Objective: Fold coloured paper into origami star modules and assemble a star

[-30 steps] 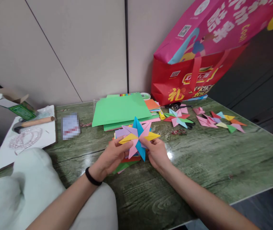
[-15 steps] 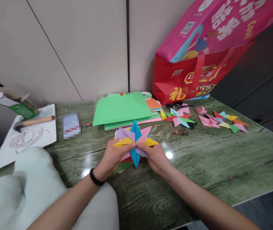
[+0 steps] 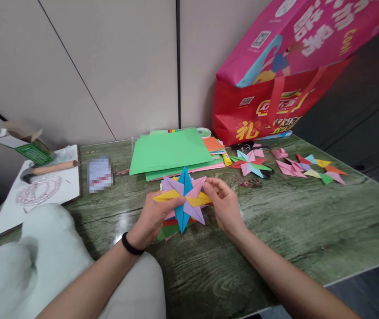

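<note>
An eight-pointed origami star (image 3: 192, 189) with blue, yellow, pink and purple points is held up over the table. My left hand (image 3: 154, 218) grips it from the left, thumb pressed on the front near the centre and the other fingers behind. At the star's right side, my right hand (image 3: 224, 201) has its thumb and forefinger closed at the tip of the upper right pink point; its other fingers are curled. Beneath the star lies a pile of coloured papers (image 3: 171, 231), mostly covered by it.
Green sheets (image 3: 171, 153) lie stacked at the back, a yellow glue stick (image 3: 226, 158) beside them. Another paper star (image 3: 249, 164) and folded pieces (image 3: 322, 168) lie to the right, before a red bag (image 3: 232, 110). Leftward are a hammer (image 3: 55, 167) and a white plush shape (image 3: 50, 235).
My right hand has left the star's centre and moved right and up to its pink tip. The star has shifted slightly left, with my left hand still on it.
</note>
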### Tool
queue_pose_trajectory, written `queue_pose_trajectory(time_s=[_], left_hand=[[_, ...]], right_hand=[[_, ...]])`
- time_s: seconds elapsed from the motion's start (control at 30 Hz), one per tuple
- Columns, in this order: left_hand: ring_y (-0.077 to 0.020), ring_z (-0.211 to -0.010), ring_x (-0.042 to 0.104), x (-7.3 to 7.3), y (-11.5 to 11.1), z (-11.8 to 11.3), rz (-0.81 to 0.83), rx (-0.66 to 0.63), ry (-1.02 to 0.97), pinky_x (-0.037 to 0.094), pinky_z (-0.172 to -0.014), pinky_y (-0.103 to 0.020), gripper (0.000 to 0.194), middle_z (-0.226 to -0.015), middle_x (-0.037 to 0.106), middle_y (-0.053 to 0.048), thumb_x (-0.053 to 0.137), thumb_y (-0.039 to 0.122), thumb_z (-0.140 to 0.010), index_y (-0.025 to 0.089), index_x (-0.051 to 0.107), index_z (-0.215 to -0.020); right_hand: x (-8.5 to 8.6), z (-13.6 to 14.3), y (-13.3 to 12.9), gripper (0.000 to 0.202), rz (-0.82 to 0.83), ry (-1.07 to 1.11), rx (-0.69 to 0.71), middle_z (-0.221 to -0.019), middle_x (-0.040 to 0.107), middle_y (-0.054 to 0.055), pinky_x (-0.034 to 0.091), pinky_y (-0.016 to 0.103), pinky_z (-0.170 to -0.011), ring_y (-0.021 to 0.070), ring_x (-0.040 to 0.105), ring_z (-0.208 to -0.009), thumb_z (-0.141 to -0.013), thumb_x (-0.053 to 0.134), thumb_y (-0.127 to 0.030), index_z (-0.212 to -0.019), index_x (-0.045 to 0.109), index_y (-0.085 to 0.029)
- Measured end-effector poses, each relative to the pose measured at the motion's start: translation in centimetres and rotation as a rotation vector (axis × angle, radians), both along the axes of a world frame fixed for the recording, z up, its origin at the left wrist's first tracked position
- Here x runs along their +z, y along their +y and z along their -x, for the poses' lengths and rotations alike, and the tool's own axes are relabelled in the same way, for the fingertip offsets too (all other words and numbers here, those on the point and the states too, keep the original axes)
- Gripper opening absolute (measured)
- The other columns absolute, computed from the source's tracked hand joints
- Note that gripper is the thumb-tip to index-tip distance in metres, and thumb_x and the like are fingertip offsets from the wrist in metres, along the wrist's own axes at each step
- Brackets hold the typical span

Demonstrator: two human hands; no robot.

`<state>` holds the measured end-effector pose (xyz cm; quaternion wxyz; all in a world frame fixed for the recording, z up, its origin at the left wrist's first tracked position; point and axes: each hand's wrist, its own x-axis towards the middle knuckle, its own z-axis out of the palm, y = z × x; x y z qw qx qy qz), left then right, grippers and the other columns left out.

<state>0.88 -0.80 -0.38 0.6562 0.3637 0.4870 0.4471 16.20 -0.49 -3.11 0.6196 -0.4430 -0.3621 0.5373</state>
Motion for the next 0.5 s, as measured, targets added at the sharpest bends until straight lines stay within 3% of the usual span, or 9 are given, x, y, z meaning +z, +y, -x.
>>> queue_pose_trajectory(time_s=[0.23, 0.5], left_hand=[[-0.0175, -0.066, 0.064, -0.09, -0.29, -0.28, 0.007, -0.054, -0.017, 0.052, -0.068, -0.032, 0.024, -0.077, 0.071, -0.007, 0.077, 0.017, -0.054, 0.009, 0.069, -0.075], [-0.0185, -0.066, 0.064, 0.06, -0.43, -0.32, 0.039, -0.058, -0.040, 0.052, -0.068, -0.034, 0.026, -0.077, 0.070, -0.008, 0.078, 0.017, -0.052, 0.008, 0.068, -0.076]], right_hand=[[-0.74, -0.65, 0.36, 0.026, -0.111, -0.263, -0.074, -0.062, 0.054, -0.002, 0.037, 0.024, -0.052, 0.0124, 0.048, -0.055, -0.075, 0.059, -0.044, -0.065, 0.055, -0.020], [-0.61, -0.39, 0.19, 0.024, -0.177, -0.339, -0.094, -0.070, 0.056, 0.000, 0.039, 0.024, -0.055, 0.0129, 0.050, -0.062, -0.077, 0.056, -0.040, -0.064, 0.050, -0.021]])
